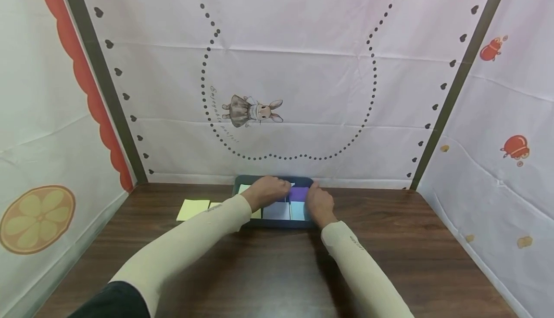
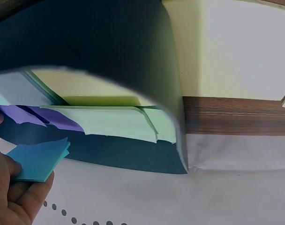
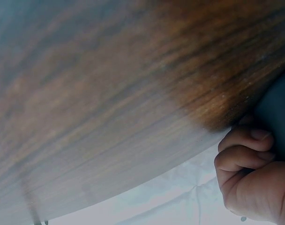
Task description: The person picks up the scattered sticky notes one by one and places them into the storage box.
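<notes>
A dark blue-green box [image 1: 281, 223] stands near the back of the wooden table, with colored paper pads in it. My left hand [image 1: 267, 192] reaches over its far part and pinches a small blue stack of paper notes [image 2: 39, 159] between thumb and fingers. Beside the box's right end, my right hand [image 1: 320, 205] has curled fingers against the dark wall and grips it; the thumb is mostly hidden. Inside are purple notes [image 1: 298, 194], a grey-blue pad [image 1: 276, 210], a light blue pad [image 1: 298, 210] and pale green notes [image 2: 114, 122].
Pale yellow paper pads [image 1: 192, 209] lie on the table [image 1: 259, 270] left of the box. A printed white cloth [image 1: 294, 82] hangs close behind the box, and further cloth panels [image 1: 489, 164] border the table on both sides.
</notes>
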Tool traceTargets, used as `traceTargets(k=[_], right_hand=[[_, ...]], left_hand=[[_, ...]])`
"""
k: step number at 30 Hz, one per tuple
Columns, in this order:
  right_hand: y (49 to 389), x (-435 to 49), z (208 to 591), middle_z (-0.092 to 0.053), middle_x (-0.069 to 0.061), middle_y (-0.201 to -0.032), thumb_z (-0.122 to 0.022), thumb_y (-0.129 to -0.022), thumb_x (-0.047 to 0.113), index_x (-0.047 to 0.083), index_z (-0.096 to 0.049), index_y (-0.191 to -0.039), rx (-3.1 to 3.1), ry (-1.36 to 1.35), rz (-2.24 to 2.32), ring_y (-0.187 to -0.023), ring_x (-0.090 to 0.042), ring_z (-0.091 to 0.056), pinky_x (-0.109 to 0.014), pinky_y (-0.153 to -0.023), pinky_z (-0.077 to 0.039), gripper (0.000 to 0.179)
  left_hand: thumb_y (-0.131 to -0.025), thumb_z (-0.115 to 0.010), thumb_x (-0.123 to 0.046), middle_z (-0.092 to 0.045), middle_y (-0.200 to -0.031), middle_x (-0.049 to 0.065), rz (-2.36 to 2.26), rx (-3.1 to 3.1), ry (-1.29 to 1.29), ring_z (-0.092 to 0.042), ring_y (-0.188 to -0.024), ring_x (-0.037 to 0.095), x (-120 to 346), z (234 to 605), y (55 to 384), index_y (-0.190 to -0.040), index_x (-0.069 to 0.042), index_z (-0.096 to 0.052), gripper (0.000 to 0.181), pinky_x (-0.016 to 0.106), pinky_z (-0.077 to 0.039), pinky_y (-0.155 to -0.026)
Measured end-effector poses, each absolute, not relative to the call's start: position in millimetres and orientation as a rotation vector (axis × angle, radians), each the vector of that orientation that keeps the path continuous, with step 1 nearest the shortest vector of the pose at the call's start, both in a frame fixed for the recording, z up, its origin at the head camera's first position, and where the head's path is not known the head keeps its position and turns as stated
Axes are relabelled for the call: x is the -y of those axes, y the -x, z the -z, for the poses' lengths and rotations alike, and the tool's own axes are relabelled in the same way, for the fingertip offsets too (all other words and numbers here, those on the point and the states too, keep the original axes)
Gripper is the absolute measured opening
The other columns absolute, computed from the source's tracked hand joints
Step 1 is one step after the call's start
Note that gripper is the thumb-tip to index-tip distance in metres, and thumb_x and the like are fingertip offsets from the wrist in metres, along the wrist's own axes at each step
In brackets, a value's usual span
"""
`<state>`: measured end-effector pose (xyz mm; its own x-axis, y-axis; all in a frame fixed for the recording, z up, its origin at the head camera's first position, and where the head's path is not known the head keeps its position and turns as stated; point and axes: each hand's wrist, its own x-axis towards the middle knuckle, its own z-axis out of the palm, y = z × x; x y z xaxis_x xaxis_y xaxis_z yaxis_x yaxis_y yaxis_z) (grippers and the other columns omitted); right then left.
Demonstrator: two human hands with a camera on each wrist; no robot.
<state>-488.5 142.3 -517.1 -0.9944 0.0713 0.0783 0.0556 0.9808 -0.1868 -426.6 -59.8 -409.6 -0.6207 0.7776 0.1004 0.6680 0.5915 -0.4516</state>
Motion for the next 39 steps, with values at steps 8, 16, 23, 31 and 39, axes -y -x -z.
traceTargets(k=[8, 16, 23, 31, 39], right_hand=[[482.8, -142.9, 518.0, -0.077, -0.022, -0.095, -0.048, -0.113, 0.012, -0.003, -0.056, -0.126, 3.024, 0.087, -0.285, -0.087, -0.037, -0.079, -0.052, -0.072, -0.066, 0.021], [483.6, -143.5, 526.9, -0.075, -0.017, -0.088, -0.055, -0.111, 0.014, -0.005, -0.058, -0.127, 2.955, 0.051, -0.208, -0.079, -0.033, -0.077, -0.050, -0.064, -0.063, 0.025], [491.5, -147.5, 539.2, -0.077, -0.015, -0.083, -0.055, -0.111, 0.012, -0.006, -0.061, -0.127, 2.895, 0.009, -0.169, -0.075, -0.032, -0.078, -0.048, -0.060, -0.063, 0.025], [501.5, -149.8, 550.4, -0.078, -0.016, -0.083, -0.053, -0.113, 0.013, -0.005, -0.063, -0.123, 2.823, -0.012, -0.192, -0.073, -0.033, -0.079, -0.049, -0.058, -0.063, 0.023], [497.8, -147.6, 539.8, -0.076, -0.014, -0.082, -0.060, -0.111, 0.015, -0.001, -0.061, -0.119, 2.889, 0.001, -0.222, -0.074, -0.031, -0.077, -0.047, -0.057, -0.061, 0.017]], left_hand=[[-0.109, -0.075, -0.013, -0.085, -0.107, 0.003, -0.593, 2.533, 1.191, -0.082, -0.088, 0.016, 50.4, 414.2, 431.0, -0.124, -0.010, -0.080, 0.015, 0.031, -0.069, -0.084], [-0.108, -0.076, -0.010, -0.085, -0.106, 0.003, -0.576, 2.517, 1.190, -0.082, -0.086, 0.015, 42.9, 419.8, 434.7, -0.122, -0.011, -0.081, 0.015, 0.029, -0.069, -0.082], [-0.108, -0.074, -0.007, -0.086, -0.104, 0.002, -0.518, 2.517, 1.211, -0.081, -0.082, 0.014, 31.4, 423.2, 434.0, -0.118, -0.011, -0.082, 0.014, 0.029, -0.068, -0.076], [-0.106, -0.074, -0.005, -0.086, -0.108, -0.002, -0.471, 2.598, 1.196, -0.077, -0.080, 0.012, 18.1, 425.6, 439.0, -0.116, -0.016, -0.082, 0.017, 0.030, -0.068, -0.076], [-0.104, -0.078, -0.007, -0.087, -0.103, -0.003, -0.437, 2.585, 1.179, -0.081, -0.081, 0.015, 9.9, 426.7, 440.4, -0.116, -0.020, -0.084, 0.018, 0.031, -0.068, -0.074]])
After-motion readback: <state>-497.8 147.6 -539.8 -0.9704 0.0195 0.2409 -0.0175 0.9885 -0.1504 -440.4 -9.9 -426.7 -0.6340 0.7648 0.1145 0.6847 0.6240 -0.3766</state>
